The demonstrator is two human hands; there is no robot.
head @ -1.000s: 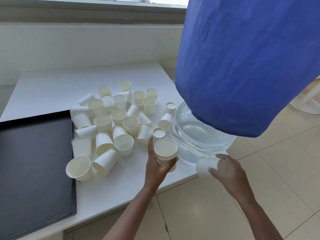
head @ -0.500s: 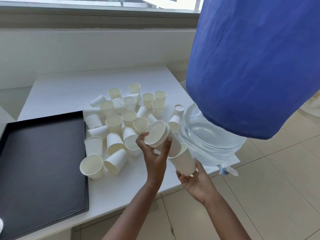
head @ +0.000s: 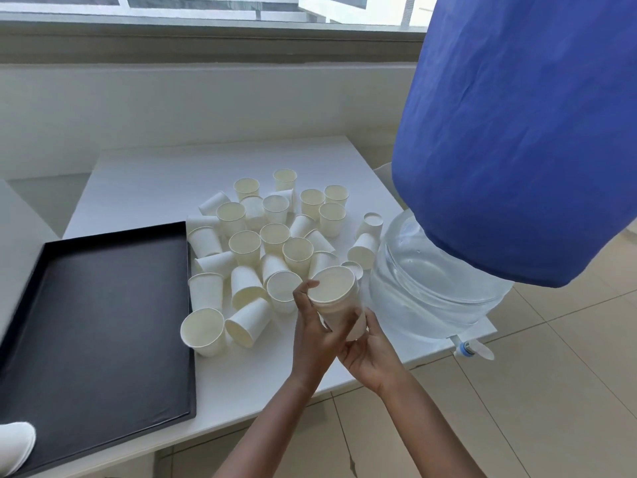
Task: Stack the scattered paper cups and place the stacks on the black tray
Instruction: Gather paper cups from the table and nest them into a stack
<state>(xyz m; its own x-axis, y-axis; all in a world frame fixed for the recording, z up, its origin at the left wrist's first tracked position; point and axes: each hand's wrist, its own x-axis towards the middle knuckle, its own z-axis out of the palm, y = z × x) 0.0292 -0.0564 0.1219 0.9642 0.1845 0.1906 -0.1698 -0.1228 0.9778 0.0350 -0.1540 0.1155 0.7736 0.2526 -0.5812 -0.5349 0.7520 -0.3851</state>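
Stack: a short nest of cups (head: 334, 288) held above the table's (head: 155, 188) near edge, mouth up and tilted toward the camera, just beside the jug (head: 424, 288).
Left hand: the left hand (head: 315, 334) wraps the stack's upper wall, fingers curled round it, thumb near the rim.
Right hand: the right hand (head: 370, 353) cradles the stack's lower end from beneath, fingers curled against it.
Change: a second ago the right hand held a lone cup well apart, off the table's edge. Half a second ago it was brought up under the left hand's cup. Now the two read as one stack.
Meaning: one more cup seems nested in. The stack looks short, so more gathering likely follows.
Loose cups: many loose cups (head: 244, 243) lie between tray and jug, some upright, some tipped.
Tray: the tray (head: 103, 322) sits left of the cups, with no stack on it yet.
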